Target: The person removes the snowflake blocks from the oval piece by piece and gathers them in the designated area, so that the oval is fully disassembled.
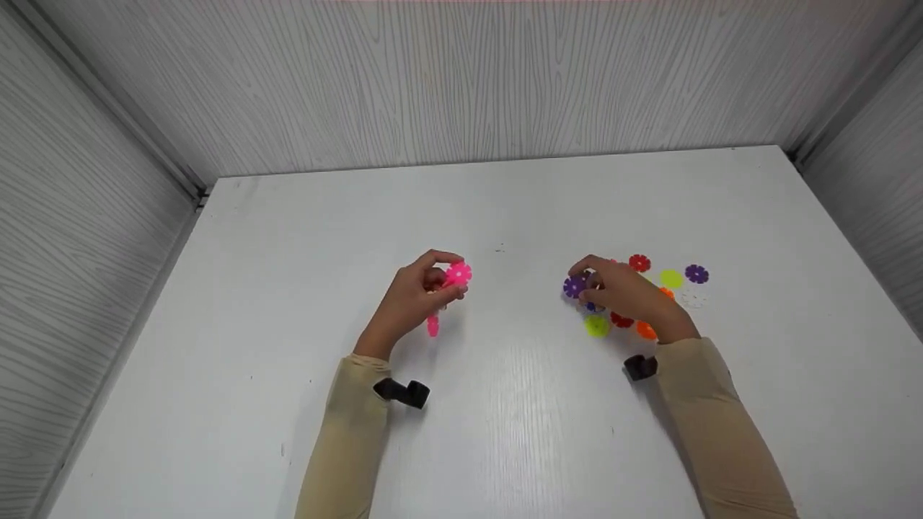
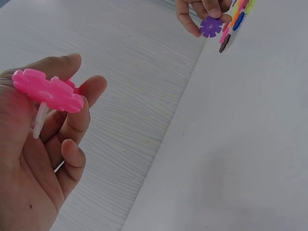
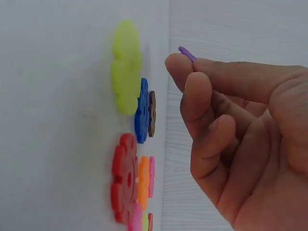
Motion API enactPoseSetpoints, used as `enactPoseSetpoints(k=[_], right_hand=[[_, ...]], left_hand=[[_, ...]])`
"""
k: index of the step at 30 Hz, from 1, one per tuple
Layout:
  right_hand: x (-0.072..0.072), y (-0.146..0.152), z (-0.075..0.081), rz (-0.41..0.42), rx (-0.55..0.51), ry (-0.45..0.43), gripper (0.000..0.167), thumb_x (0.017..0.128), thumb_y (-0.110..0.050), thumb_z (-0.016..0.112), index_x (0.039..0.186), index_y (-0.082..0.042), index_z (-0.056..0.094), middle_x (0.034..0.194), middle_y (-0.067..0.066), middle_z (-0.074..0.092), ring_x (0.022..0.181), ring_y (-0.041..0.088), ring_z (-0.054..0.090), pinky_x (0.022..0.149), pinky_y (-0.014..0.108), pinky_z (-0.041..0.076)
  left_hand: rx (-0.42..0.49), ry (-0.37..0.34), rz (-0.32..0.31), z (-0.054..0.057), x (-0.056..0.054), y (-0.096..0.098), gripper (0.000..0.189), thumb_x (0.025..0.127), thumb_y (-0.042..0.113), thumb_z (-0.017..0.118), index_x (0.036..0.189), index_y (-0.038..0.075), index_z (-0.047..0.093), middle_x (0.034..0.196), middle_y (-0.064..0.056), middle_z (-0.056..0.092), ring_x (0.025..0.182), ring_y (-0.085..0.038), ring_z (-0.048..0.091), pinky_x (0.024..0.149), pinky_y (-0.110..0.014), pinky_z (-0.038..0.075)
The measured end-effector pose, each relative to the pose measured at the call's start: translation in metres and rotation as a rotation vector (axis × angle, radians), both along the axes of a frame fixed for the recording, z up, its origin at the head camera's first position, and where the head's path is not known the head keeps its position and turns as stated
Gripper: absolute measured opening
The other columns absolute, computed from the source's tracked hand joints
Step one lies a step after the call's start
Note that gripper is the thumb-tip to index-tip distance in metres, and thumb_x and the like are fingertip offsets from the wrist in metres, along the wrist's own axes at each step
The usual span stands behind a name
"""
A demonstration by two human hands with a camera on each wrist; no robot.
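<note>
My left hand (image 1: pixel 411 299) pinches a bright pink notched plastic disc (image 1: pixel 458 273) between thumb and fingers, raised over the white table. In the left wrist view a whitish translucent piece (image 2: pixel 40 120) sticks out from under the pink disc (image 2: pixel 48 91). Just below that hand in the head view shows another pink piece (image 1: pixel 433 326), seen nearly edge-on. My right hand (image 1: pixel 631 292) pinches a purple notched disc (image 1: pixel 574 287) by its edge, near the loose discs. Only a thin purple edge (image 3: pixel 186 53) shows past the fingertips in the right wrist view.
Around and under the right hand lie several loose discs, among them a yellow-green one (image 1: pixel 596 326), a red one (image 1: pixel 639 263), an orange one (image 1: pixel 646 330) and a purple one (image 1: pixel 696 274). A grey wood-grain panel (image 1: pixel 461 86) stands behind the white table (image 1: pixel 505 404).
</note>
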State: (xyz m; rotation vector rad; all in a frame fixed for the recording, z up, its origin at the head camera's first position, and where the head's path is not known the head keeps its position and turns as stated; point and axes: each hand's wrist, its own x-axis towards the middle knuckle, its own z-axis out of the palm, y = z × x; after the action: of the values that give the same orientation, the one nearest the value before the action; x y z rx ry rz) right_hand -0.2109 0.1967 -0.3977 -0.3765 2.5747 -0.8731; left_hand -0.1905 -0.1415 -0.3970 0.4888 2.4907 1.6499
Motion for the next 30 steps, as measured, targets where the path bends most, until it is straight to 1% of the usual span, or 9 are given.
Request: enactPoseSetpoints(k=[2,7,9,12,16,20,23,27,30], right_hand=[[0.001,-0.002,0.000,0.018,0.015,0.006,0.035,0.097,-0.013,0.055,0.131,-0.011,0.050,0.117,0.016,0.065,0.095,0.023,0.061,0.082,0.034,0.053],[0.003,-0.005,-0.002,0.031,0.056,0.000,0.037,0.096,-0.012,0.056,0.132,-0.010,0.053,0.120,0.016,0.063,0.086,0.021,0.058,0.073,0.031,0.051],[0.003,-0.005,-0.003,0.030,0.073,-0.001,0.038,0.095,-0.012,0.056,0.133,-0.011,0.053,0.121,0.016,0.063,0.086,0.023,0.058,0.075,0.034,0.052],[0.004,-0.007,-0.005,0.042,0.088,0.013,0.040,0.095,-0.013,0.057,0.135,-0.010,0.054,0.120,0.016,0.063,0.096,0.023,0.058,0.088,0.039,0.052],[0.003,-0.008,-0.007,0.038,0.099,0.011,0.043,0.095,-0.014,0.057,0.137,-0.011,0.052,0.119,0.016,0.063,0.091,0.023,0.058,0.084,0.039,0.053],[0.002,-0.010,-0.005,0.022,0.111,0.020,0.044,0.096,-0.015,0.056,0.140,-0.012,0.050,0.121,0.016,0.062,0.095,0.025,0.059,0.088,0.042,0.053],[0.003,-0.009,-0.002,0.020,0.086,0.054,0.045,0.097,-0.016,0.056,0.140,-0.011,0.048,0.124,0.017,0.061,0.102,0.027,0.060,0.094,0.046,0.050],[0.002,-0.008,0.002,-0.006,0.023,0.081,0.045,0.097,-0.019,0.056,0.140,-0.013,0.047,0.120,0.016,0.063,0.096,0.026,0.061,0.088,0.044,0.052],[0.001,-0.009,0.005,-0.031,-0.023,0.075,0.044,0.098,-0.022,0.055,0.140,-0.015,0.047,0.114,0.014,0.064,0.089,0.024,0.060,0.082,0.039,0.054]], left_hand=[[0.000,-0.001,-0.004,0.000,0.000,0.001,0.038,0.089,0.016,0.069,0.124,0.016,0.057,0.090,-0.008,0.072,0.071,-0.017,0.060,0.064,-0.022,0.049],[-0.004,-0.018,-0.010,0.000,-0.001,0.003,0.039,0.089,0.015,0.069,0.125,0.016,0.057,0.089,-0.008,0.071,0.075,-0.019,0.062,0.066,-0.023,0.049],[-0.008,-0.022,-0.013,0.000,0.000,0.003,0.039,0.089,0.015,0.069,0.126,0.015,0.056,0.089,-0.008,0.071,0.075,-0.019,0.062,0.066,-0.023,0.049],[-0.016,-0.016,-0.015,-0.002,0.000,0.004,0.039,0.089,0.015,0.069,0.126,0.014,0.056,0.089,-0.008,0.071,0.074,-0.017,0.061,0.066,-0.024,0.049],[-0.025,-0.007,-0.024,-0.003,-0.001,0.004,0.039,0.089,0.016,0.069,0.126,0.015,0.057,0.088,-0.007,0.071,0.073,-0.016,0.060,0.065,-0.023,0.049],[-0.039,-0.005,-0.037,-0.004,-0.001,0.004,0.040,0.089,0.018,0.069,0.127,0.018,0.057,0.088,-0.007,0.071,0.071,-0.017,0.060,0.065,-0.024,0.049],[-0.050,-0.022,-0.051,-0.004,-0.002,0.005,0.041,0.089,0.021,0.069,0.129,0.021,0.058,0.088,-0.008,0.072,0.069,-0.019,0.061,0.064,-0.025,0.050],[-0.073,-0.029,-0.082,-0.003,-0.002,0.008,0.044,0.089,0.023,0.070,0.131,0.022,0.059,0.084,-0.007,0.073,0.068,-0.021,0.061,0.062,-0.024,0.049],[-0.108,-0.025,-0.115,-0.003,-0.003,0.010,0.046,0.090,0.024,0.068,0.135,0.021,0.056,0.085,-0.007,0.073,0.075,-0.024,0.064,0.066,-0.024,0.048]])
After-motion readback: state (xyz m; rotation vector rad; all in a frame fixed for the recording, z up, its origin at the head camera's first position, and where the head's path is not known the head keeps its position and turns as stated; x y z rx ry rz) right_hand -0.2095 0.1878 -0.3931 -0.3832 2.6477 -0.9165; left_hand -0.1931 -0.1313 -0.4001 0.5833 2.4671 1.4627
